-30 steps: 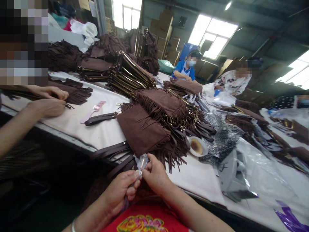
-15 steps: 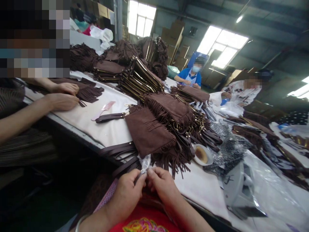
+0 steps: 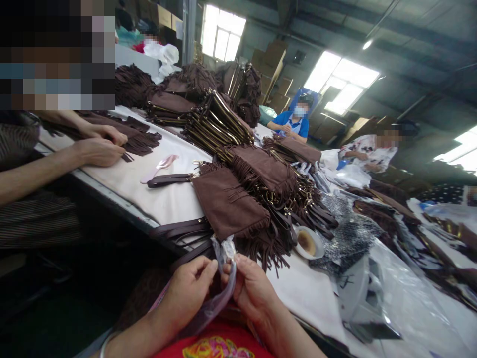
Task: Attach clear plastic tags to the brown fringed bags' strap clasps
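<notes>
My right hand (image 3: 253,283) pinches a plastic-wrapped strap (image 3: 223,293) just below the front corner of a brown fringed suede pouch (image 3: 231,204). The strap's clear wrapping bunches up near that corner and its lower length droops in a curve over my lap. Beside it, my left hand (image 3: 194,286) has thumb and fingers pressed together close to the loose plastic; whatever is in them is hidden. Several dark wrist straps (image 3: 182,231) hang over the table edge left of the pouch.
More fringed pouches (image 3: 263,169) and a stack with gold zips (image 3: 219,124) pile up behind. Left lies a pink comb (image 3: 160,169), near a co-worker's hands (image 3: 102,146). On the right are a white bowl (image 3: 309,242), a grey-white box (image 3: 367,293) and clear plastic sheeting (image 3: 413,293).
My hands have moved slightly apart, the left one away from the plastic bunch. A longer length of wrapped strap now shows, hanging between them. The pouch stays in place.
</notes>
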### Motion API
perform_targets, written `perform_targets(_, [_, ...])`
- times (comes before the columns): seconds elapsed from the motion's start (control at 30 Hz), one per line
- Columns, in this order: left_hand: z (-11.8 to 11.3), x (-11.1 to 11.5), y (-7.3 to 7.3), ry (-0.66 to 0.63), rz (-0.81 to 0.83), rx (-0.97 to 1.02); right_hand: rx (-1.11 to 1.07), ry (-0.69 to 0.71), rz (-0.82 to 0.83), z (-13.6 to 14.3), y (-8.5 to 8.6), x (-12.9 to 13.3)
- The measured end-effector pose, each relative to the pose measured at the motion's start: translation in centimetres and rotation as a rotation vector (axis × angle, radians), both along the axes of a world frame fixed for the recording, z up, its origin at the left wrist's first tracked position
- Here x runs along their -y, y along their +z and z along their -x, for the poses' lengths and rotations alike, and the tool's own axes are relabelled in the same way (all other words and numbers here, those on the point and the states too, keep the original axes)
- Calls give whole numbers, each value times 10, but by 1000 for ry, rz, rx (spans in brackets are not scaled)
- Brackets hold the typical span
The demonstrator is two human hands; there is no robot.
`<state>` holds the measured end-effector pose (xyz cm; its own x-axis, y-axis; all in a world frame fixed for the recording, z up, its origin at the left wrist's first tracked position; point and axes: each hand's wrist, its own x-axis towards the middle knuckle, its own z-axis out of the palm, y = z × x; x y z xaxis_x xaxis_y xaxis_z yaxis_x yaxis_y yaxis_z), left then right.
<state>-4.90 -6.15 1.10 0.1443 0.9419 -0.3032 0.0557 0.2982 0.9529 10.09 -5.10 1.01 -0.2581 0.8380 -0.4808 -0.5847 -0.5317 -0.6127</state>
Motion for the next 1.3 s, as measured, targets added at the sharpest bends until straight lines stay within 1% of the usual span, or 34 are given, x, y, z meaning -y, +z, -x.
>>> perform_targets(0.03, [-1, -3, -2, 45, 79, 67, -33, 13, 22, 0, 0, 0])
perform_targets(0.07, [-2, -5, -3, 59, 164, 153, -68, 28, 38, -1, 0, 0])
perform_targets(0.13, [-7, -9, -4, 39, 315, 351, -127, 46, 44, -3, -2, 0])
perform_targets(0.2, [-12, -11, -4, 16, 388, 499, -156, 54, 41, -4, -5, 1])
perform_targets(0.23, [-14, -12, -5, 10, 392, 530, -162, 51, 40, -5, -7, 2])
perform_targets(0.3, [-17, -13, -6, 15, 361, 508, -162, 45, 37, -6, -10, 2])
perform_targets(0.43, [-18, -14, -8, 66, 294, 338, -109, 7, 22, -4, -12, 3])
perform_targets(0.53, [-18, -14, -8, 55, 285, 258, -75, -9, -8, -2, -13, 4])
perform_targets(0.67, [-18, -13, -12, 1, 330, 315, -48, -3, -38, -3, -14, 5])
perform_targets(0.8, [-18, -9, -15, -33, 297, 312, -5, -6, -36, -6, -17, 6])
perform_targets(0.87, [-19, -7, -14, -16, 288, 307, 4, -13, -41, -8, -19, 6])
perform_targets(0.97, [-18, -8, -8, 4, 321, 336, -10, -15, -40, -9, -21, 5])
perform_targets(1.1, [-17, -11, -3, -35, 380, 432, -31, -20, -38, -7, -20, 3])
perform_targets(1.2, [-17, -13, -6, -54, 387, 476, -44, -15, -47, -6, -20, 3])
perform_targets(1.3, [-19, -13, -13, -39, 367, 468, -21, 11, -60, -7, -22, 4])
